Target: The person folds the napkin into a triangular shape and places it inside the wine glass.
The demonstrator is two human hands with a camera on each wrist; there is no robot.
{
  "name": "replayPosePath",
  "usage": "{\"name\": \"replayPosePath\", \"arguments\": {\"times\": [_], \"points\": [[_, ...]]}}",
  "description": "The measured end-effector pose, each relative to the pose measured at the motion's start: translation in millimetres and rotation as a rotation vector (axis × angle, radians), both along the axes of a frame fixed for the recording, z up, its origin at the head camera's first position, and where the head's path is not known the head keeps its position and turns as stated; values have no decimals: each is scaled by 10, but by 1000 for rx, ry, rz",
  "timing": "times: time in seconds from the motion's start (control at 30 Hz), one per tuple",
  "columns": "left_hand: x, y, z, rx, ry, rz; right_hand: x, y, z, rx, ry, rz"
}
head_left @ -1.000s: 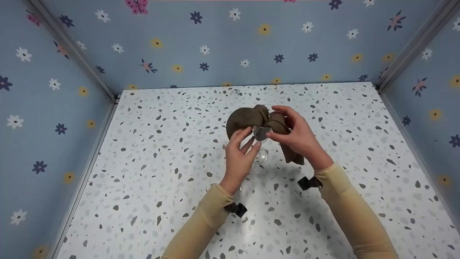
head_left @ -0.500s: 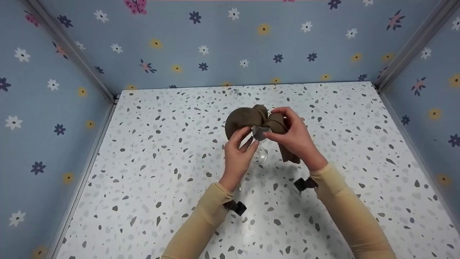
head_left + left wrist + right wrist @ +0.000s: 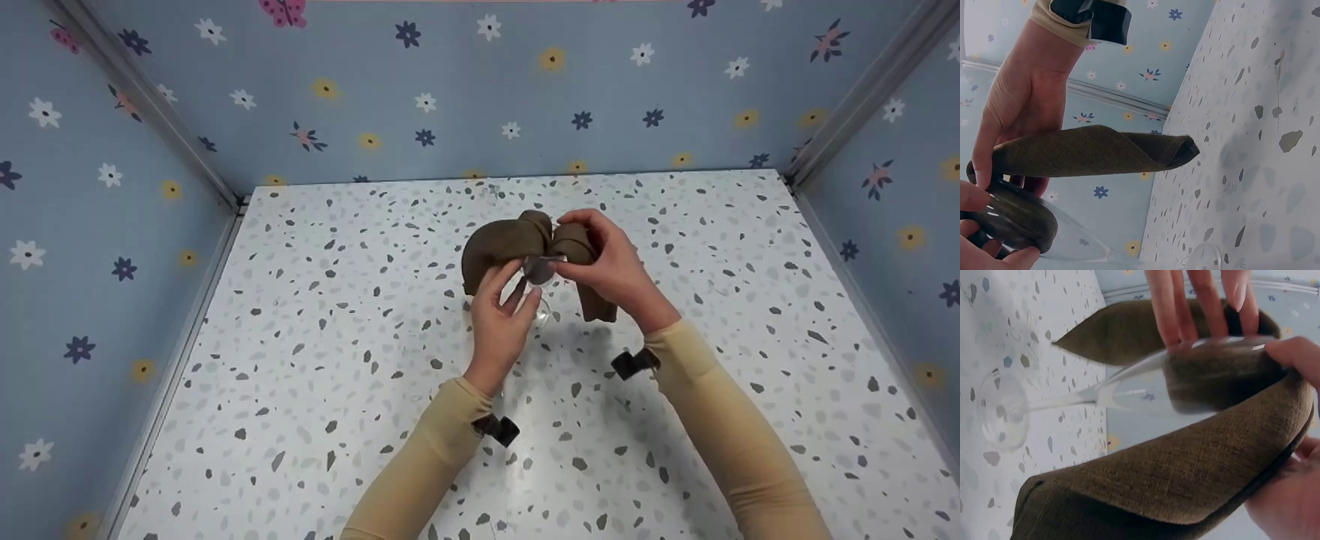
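Observation:
A brown cloth napkin (image 3: 506,244) is tucked into the bowl of a clear stemmed flute glass (image 3: 1134,391), and its folded ends hang out on both sides. My left hand (image 3: 499,337) holds the bowl between thumb and fingers; in the right wrist view its fingertips (image 3: 1216,329) lie along the glass. At the rim, my right hand (image 3: 619,274) pinches the napkin, thumb by the mouth of the glass and fingers behind the cloth. One rolled napkin end (image 3: 1089,152) sticks out below the right hand in the left wrist view. The glass foot (image 3: 1005,410) is at the table.
The table (image 3: 337,420) has a white speckled top. Blue flowered panels (image 3: 480,90) stand behind it and at both sides, with grey metal strips (image 3: 157,105) at the corners. Each wrist wears a black camera (image 3: 634,363).
Both hands have shifted slightly away from me with the napkin and glass. The glass mouth looks tilted a little differently, and the right-hand napkin end hangs less far toward me.

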State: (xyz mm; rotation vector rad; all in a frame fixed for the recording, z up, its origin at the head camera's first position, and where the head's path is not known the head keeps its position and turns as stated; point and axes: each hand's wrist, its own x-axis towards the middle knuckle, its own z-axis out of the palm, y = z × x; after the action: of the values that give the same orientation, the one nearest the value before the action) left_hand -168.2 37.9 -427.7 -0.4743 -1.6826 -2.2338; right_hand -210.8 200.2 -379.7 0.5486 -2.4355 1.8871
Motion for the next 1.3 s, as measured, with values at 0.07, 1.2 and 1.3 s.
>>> {"name": "replayPosePath", "arguments": {"times": [0.07,1.2,1.3], "points": [[-23,22,-2,-3,-4,19,-54,8,0,-21,7,19],[-259,45,-78,-96,34,54,-381,75,0,98,91,74],[-261,34,-91,-125,22,62,-361,85,-8,124,100,62]]}}
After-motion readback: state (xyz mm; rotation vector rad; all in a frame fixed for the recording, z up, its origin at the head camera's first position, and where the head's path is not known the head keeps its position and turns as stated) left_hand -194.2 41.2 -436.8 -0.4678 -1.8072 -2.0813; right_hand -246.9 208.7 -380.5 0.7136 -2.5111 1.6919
